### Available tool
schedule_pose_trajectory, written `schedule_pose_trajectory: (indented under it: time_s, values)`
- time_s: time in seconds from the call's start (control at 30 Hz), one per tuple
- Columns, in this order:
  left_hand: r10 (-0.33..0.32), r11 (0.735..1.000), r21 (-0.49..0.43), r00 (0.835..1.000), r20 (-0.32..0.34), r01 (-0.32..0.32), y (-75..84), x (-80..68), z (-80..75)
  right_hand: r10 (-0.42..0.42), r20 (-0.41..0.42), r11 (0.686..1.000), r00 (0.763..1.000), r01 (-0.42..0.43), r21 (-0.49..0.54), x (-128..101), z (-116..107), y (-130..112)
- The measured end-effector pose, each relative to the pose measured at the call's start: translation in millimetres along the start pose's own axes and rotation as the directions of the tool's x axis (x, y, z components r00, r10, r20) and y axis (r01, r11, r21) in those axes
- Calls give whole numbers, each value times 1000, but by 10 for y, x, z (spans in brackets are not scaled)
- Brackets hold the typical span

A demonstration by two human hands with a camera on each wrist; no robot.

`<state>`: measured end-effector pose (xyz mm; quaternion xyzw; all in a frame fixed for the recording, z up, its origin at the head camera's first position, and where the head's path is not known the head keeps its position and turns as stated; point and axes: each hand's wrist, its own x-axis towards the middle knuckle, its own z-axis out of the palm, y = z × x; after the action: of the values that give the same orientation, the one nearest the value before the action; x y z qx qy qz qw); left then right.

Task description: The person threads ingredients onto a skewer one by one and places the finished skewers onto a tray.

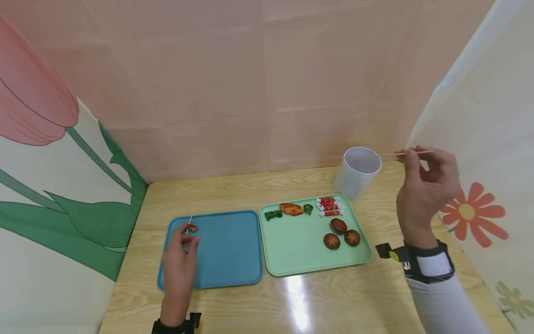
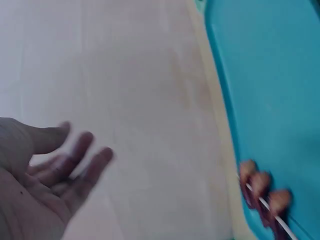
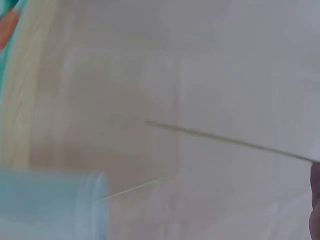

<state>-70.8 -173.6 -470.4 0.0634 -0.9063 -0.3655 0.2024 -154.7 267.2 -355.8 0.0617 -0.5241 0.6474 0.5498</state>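
Observation:
Between thumb and fingers, my right hand (image 1: 429, 185) pinches a thin wooden skewer (image 1: 388, 154), its far end over the mouth of a white cup (image 1: 356, 183). In the right wrist view, a second thin stick (image 3: 132, 189) pokes out of the cup. My left hand (image 1: 179, 262) hovers over the left side of the blue tray (image 1: 229, 250), fingers loosely bent and holding nothing. A skewer threaded with three reddish-brown pieces (image 2: 260, 185) lies along that tray's edge in the left wrist view; in the head view the hand hides most of it.
A green tray (image 1: 292, 248) sits right of the blue one. On it are three brown mushrooms (image 1: 339, 226), several red-wrapped candies (image 1: 331, 207), an orange-brown wing-shaped piece (image 1: 292, 209) and green pieces (image 1: 273, 215). The cup stands at its back right corner. Fabric walls enclose the wooden table (image 1: 233, 311).

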Motion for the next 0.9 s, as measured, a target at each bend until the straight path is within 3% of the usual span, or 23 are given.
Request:
schedule_pose_trajectory:
  time_s: [0.07,0.1,0.2,0.3,0.37,0.47,0.57,0.63,0.8,0.9]
  values:
    - [134,990,-35,989,-56,-137,74,4,58,1,64,996,998,-7,87,-67,77,-153]
    - [213,975,-48,974,-78,-217,119,8,83,-1,104,991,995,-12,132,-116,114,-215]
    - [424,898,-86,900,-98,-432,269,22,164,-57,260,980,964,5,196,-304,216,-344]
    - [585,800,-109,807,-82,-590,424,32,258,-94,422,962,902,-26,271,-495,284,-383]
    - [645,754,-118,763,-54,-646,521,36,326,-93,519,952,850,-76,296,-609,310,-382]
    - [696,714,-117,718,7,-691,655,37,403,-38,640,931,768,-205,302,-747,312,-372]
    - [720,693,-128,692,56,-710,746,34,457,33,710,918,703,-303,257,-850,322,-400]
    - [727,685,-140,683,67,-715,780,27,481,70,733,911,676,-343,229,-895,331,-424]
    - [715,696,-169,694,85,-697,804,-7,517,125,748,893,652,-403,202,-967,350,-453]
    - [704,708,-173,705,89,-685,798,-26,538,157,746,909,648,-391,148,-987,332,-445]
